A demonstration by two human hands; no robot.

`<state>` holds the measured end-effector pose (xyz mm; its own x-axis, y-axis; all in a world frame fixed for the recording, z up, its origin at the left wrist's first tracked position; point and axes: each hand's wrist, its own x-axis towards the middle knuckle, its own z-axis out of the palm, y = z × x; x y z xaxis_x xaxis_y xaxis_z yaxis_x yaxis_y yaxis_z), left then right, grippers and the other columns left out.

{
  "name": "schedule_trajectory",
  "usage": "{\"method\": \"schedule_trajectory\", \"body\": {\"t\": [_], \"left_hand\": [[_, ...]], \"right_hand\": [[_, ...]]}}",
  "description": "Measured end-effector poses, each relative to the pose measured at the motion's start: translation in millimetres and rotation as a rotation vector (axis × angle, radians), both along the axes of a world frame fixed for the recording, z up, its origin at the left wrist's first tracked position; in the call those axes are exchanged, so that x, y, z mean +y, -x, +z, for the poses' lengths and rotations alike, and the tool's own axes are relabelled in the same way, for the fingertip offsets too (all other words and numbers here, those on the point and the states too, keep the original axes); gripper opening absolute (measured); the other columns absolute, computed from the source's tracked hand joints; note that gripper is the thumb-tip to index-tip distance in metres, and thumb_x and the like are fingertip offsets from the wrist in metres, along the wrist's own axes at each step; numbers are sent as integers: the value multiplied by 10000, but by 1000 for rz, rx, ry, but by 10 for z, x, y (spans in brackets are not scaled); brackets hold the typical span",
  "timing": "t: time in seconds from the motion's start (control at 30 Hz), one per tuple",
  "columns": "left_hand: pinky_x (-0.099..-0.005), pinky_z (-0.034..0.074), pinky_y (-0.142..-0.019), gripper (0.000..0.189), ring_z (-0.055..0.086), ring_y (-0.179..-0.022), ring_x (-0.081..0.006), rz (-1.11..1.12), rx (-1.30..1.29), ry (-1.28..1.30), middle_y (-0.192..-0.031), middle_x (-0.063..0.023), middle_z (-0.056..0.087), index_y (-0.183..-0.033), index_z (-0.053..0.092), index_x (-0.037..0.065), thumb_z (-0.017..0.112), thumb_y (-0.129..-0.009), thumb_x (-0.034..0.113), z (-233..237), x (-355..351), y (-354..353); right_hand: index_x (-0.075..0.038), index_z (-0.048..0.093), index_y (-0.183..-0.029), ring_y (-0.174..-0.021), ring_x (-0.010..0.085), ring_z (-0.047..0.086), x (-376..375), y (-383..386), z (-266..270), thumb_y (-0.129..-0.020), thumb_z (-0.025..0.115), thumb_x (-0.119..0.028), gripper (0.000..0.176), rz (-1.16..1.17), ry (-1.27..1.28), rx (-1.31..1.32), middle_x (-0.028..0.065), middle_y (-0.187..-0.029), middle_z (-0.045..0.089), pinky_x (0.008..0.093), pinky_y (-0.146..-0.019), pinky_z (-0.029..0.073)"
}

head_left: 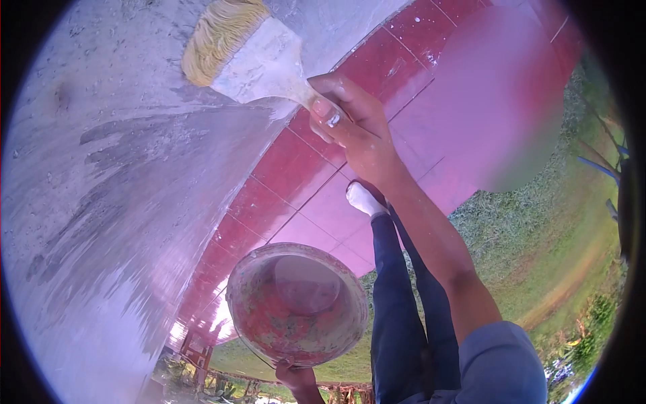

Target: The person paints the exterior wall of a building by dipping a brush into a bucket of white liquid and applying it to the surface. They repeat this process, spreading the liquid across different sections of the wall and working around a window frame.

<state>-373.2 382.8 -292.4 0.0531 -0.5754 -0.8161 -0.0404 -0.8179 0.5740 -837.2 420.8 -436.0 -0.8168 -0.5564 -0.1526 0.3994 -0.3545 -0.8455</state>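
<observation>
My right hand (353,124) is wrapped around the handle of a wide paintbrush (266,64), its pale yellow bristles tilted up and left in front of the grey wall. White smears mark the brush and my thumb. Lower in the view hangs a bucket (269,330), stained inside with reddish and grey patches. Cloudy, pale liquid (306,286) lies at its bottom. At the bucket's lower rim is my left hand (293,377), its fingers closed by the thin wire handle and partly hidden.
The grey wall (121,175) on the left carries darker, streaky brush marks. Red floor tiles (296,168) run along its base. Grass (531,236) borders the tiles at right. My legs and a white-covered foot (363,200) show beside the bucket. A blurred patch covers the upper right.
</observation>
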Motion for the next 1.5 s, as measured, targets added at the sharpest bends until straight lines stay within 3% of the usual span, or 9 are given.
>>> {"method": "schedule_trajectory", "body": {"t": [0.13, 0.27, 0.37, 0.53, 0.7, 0.83, 0.97, 1.2, 1.5], "left_hand": [[-535, 300, -1136, 846, 375, -1330, -352, -47, 36, -1, -1427, -146, 411, -1470, 331, 87, 498, -641, 67, 10, 3, 113], [-528, 314, -1131, 845, 382, -1329, -349, 3, 42, 10, -1430, -148, 414, -1469, 335, 85, 500, -640, 56, 70, 47, 258], [-520, 328, -1124, 843, 394, -1324, -348, -18, 72, 15, -1425, -148, 423, -1468, 338, 84, 501, -641, 52, 91, 19, 295], [-512, 352, -1110, 833, 424, -1305, -344, -63, 121, 42, -1403, -142, 455, -1462, 350, 83, 505, -645, 57, 168, 31, 416], [-508, 354, -1111, 826, 428, -1303, -343, -118, 135, 39, -1399, -135, 465, -1460, 360, 87, 510, -649, 62, 235, 45, 511], [-507, 346, -1119, 836, 422, -1309, -343, -84, 134, 28, -1409, -135, 455, -1467, 352, 93, 508, -647, 63, 199, 90, 502], [-511, 358, -1110, 822, 428, -1299, -348, -76, 131, 57, -1388, -137, 463, -1457, 347, 85, 496, -649, 85, 134, 130, 517], [-512, 369, -1100, 820, 438, -1285, -350, -111, 65, 43, -1358, -150, 477, -1452, 337, 58, 484, -647, 108, 108, 133, 535], [-508, 359, -1105, 844, 417, -1300, -357, -122, 34, 34, -1383, -154, 448, -1471, 313, 84, 490, -647, 127, 42, 193, 502]], "right_hand": [[-26, 600, -1066, -700, 57, 430, -292, 86, -1939, -1003, 533, -212, 208, 81, -10, -108, -24, -811, 500, 232, -626, 375], [-52, 620, -1066, -644, 76, 464, -55, 26, -2566, -960, 536, -166, 178, -8, -296, -361, -6, -787, 522, 270, -574, 410], [-90, 639, -1034, -533, 67, 434, 41, 145, -2532, -952, 574, -208, 157, 24, -698, -365, -30, -653, 449, 260, -389, 290], [44, 642, -878, -593, 227, 542, -70, 359, -1340, -945, 560, -283, 343, 0, -798, 27, 159, -647, 581, 384, -624, 439], [53, 630, -884, -553, 101, 410, 291, 331, 695, -990, 516, -216, 310, 2, -464, -99, 23, -599, 448, 306, -531, 342], [33, 635, -1082, -551, 31, 322, 536, 255, 1238, -1029, 498, -203, 278, -52, -35, -62, -70, -635, 407, 225, -497, 271], [2, 625, -1156, -575, 25, 337, 210, 339, 648, -1032, 505, -241, 298, -67, 45, 53, -67, -666, 418, 224, -508, 278], [-48, 636, -1039, -529, 43, 331, -3, 276, -2200, -997, 510, -190, 194, 175, -195, -389, -68, -660, 380, 227, -471, 291], [-18, 652, -965, -588, 71, 454, 72, 545, -1784, -949, 569, -299, 293, 159, -734, -122, -11, -679, 503, 262, -525, 364]]}}
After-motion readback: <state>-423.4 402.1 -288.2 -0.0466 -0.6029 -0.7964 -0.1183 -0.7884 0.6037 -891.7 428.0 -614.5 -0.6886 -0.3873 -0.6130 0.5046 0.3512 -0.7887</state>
